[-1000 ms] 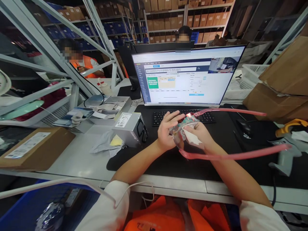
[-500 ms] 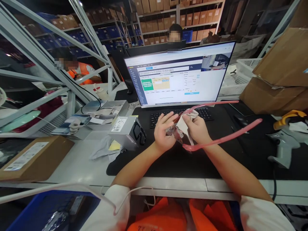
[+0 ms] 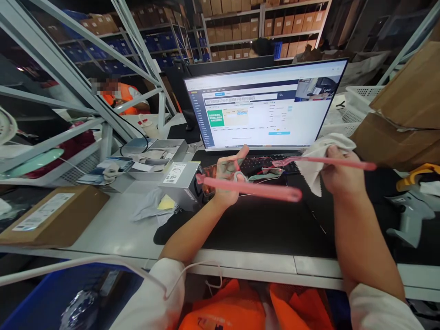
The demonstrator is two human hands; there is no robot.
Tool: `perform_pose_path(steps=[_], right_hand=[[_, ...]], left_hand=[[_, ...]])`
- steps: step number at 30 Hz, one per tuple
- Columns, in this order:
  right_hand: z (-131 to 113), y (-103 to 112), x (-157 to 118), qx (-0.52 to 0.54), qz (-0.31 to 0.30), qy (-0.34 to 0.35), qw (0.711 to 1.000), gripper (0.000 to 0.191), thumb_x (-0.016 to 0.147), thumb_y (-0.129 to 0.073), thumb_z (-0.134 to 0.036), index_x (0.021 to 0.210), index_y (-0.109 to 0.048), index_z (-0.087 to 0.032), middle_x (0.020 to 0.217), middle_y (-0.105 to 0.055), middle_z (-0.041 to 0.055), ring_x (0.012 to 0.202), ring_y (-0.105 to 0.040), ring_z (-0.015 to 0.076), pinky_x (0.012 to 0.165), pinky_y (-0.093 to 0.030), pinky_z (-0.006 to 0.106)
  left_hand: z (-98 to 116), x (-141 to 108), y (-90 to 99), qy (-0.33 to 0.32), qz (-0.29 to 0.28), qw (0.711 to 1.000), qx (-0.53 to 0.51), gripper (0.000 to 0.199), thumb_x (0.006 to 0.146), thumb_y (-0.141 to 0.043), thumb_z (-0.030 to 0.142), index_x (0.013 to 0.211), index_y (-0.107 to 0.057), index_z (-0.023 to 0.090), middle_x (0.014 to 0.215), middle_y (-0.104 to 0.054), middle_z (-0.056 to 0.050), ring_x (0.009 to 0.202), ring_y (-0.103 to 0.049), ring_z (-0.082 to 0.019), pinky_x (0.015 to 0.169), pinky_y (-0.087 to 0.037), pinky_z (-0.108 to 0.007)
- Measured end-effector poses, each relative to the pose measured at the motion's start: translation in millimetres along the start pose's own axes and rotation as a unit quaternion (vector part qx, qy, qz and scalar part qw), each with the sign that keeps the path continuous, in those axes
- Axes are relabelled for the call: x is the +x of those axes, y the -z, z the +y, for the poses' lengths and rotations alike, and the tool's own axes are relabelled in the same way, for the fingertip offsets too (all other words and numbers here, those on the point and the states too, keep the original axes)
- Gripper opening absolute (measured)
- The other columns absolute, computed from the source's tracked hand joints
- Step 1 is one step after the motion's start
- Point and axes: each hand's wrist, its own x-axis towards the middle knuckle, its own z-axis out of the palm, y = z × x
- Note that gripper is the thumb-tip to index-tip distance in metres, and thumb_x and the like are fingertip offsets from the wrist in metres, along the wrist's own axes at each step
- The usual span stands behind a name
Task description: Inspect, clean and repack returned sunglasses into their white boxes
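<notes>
A pair of glasses (image 3: 249, 187) with translucent pink temples is held in my left hand (image 3: 226, 183), above the black desk mat. Its temples stick out to the right, unfolded. The left fingers are around the middle of the frame, partly seen through a clear lens. My right hand (image 3: 343, 174) is closed on a light grey cleaning cloth (image 3: 314, 160), apart from the lenses. The far temple passes in front of the right fingers; whether they touch it I cannot tell. To the left of my left hand stands a grey box (image 3: 180, 185) with a white label.
A monitor (image 3: 254, 110) stands behind a black keyboard (image 3: 292, 167). On the right lie a grey handheld scanner (image 3: 407, 211) and cardboard boxes (image 3: 385, 142). On the left are a brown carton (image 3: 55, 215) and an open grey box (image 3: 165, 156). A co-worker in an orange vest (image 3: 125, 96) sits beyond the metal frame.
My right hand has moved right with the cloth, away from the lenses. The glasses have shifted left and turned in my left hand.
</notes>
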Motion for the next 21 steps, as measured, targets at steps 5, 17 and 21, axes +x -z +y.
perform_pose_path(steps=[5,17,21], right_hand=[[-6,6,4,0.042,0.041,0.048,0.997,0.030,0.076,-0.081,-0.046,0.087,-0.073,-0.019,0.084,-0.061,0.0054,0.075,-0.058,0.0171,0.071,-0.051,0.030],[-9,0,0,0.044,0.029,-0.026,0.998,0.039,0.068,-0.090,-0.044,0.089,-0.070,-0.017,0.081,-0.065,0.0028,0.070,-0.060,0.0166,0.065,-0.052,0.027],[-12,-4,1,0.014,0.017,-0.032,0.999,0.033,0.065,-0.089,-0.034,0.086,-0.068,-0.019,0.087,-0.068,0.0027,0.076,-0.062,0.0176,0.069,-0.052,0.028]], left_hand=[[3,-3,-6.0,-0.013,-0.042,0.998,-0.044,0.040,0.095,-0.064,0.055,0.125,-0.050,0.032,0.148,-0.060,-0.011,0.151,-0.042,-0.029,0.121,-0.040,-0.055],[9,-5,-11.9,-0.020,-0.080,0.994,-0.066,0.033,0.099,-0.061,0.051,0.124,-0.050,0.032,0.143,-0.065,-0.008,0.152,-0.040,-0.030,0.121,-0.036,-0.057],[9,-5,-10.9,-0.006,-0.098,0.994,-0.050,0.034,0.100,-0.054,0.056,0.123,-0.046,0.032,0.140,-0.067,-0.009,0.151,-0.042,-0.029,0.123,-0.034,-0.061]])
